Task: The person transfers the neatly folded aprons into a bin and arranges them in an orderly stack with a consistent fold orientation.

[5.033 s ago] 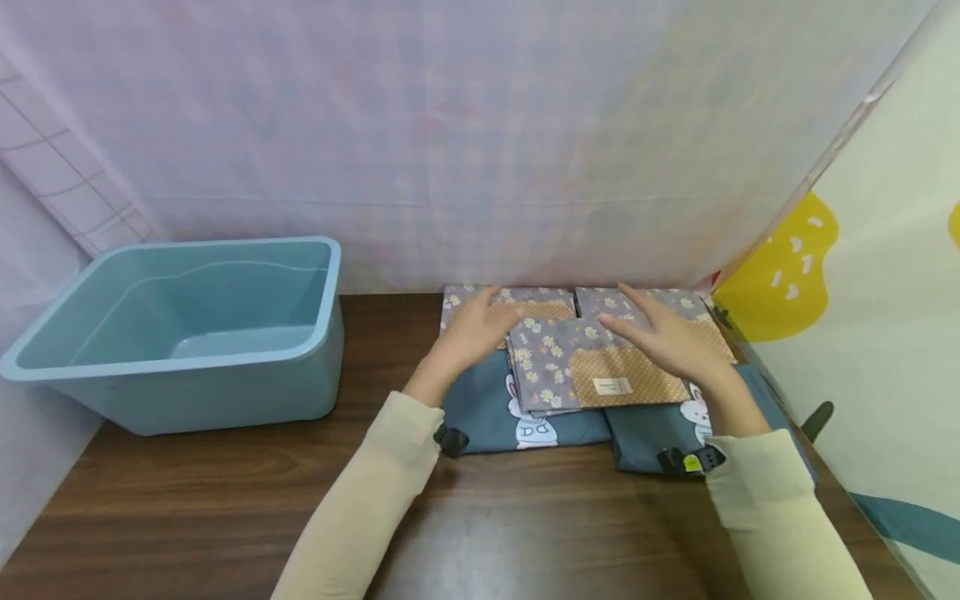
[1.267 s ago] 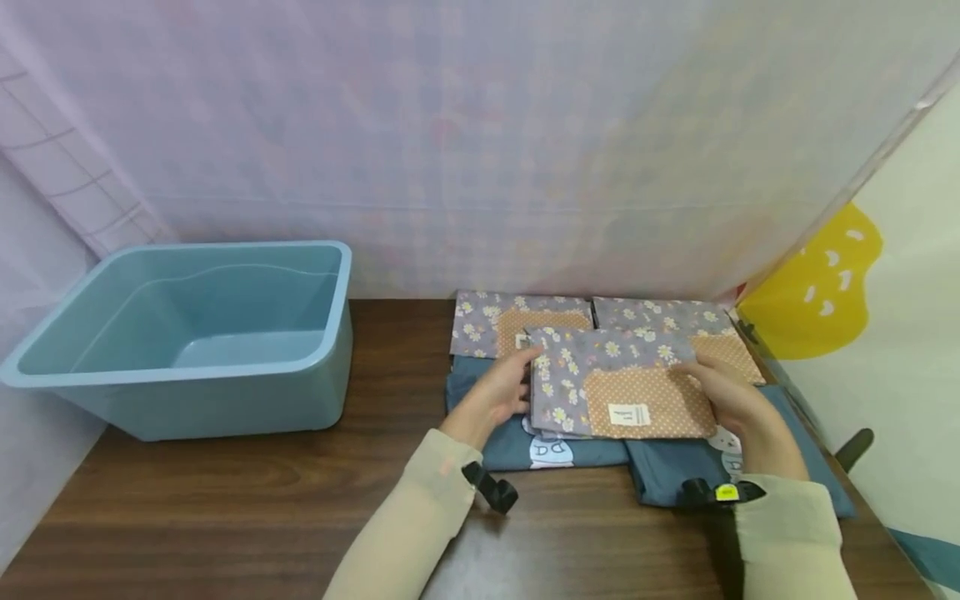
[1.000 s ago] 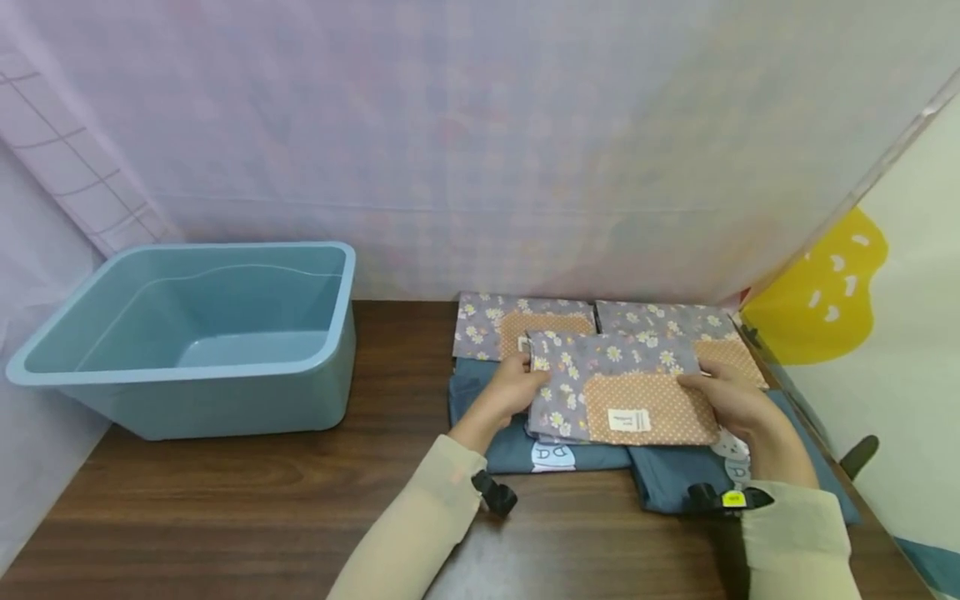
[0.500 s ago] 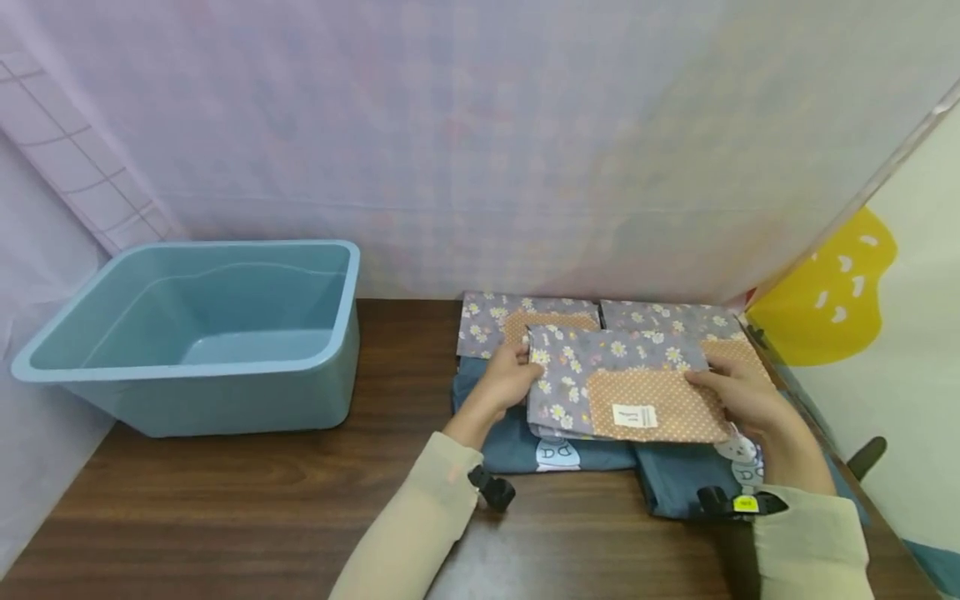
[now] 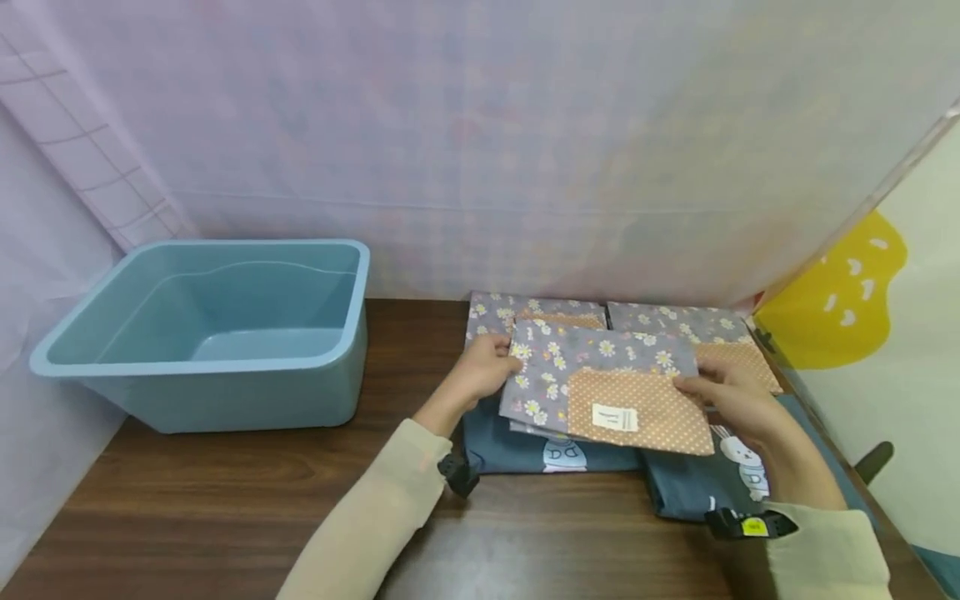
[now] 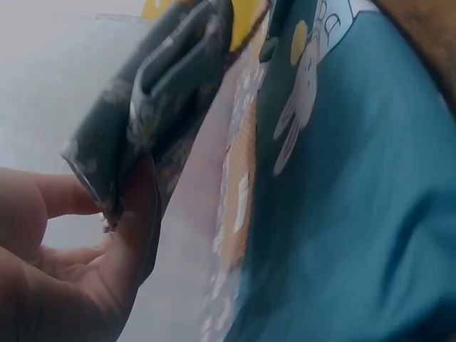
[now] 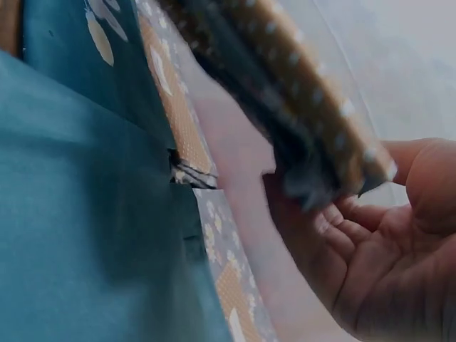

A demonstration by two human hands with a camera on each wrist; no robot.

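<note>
Floral cloth (image 5: 600,379) between hands, left hand (image 5: 480,375) pinching one edge, right hand (image 5: 731,400) the other

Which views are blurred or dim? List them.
Head view: evenly lit and sharp, cloth and tub clear. Left wrist view: dim, soft, cloth edge near the left hand. Right wrist view: darker, cloth smeared above the right hand.

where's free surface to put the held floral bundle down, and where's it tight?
Bare wooden table runs along the near edge, in front of the blue tub. A narrow strip lies between the tub and the folded stacks. The tub's inside looks empty too. It is crowded at the right: floral bundle, held by left hand and right hand, hangs over stacked cloths.
</note>
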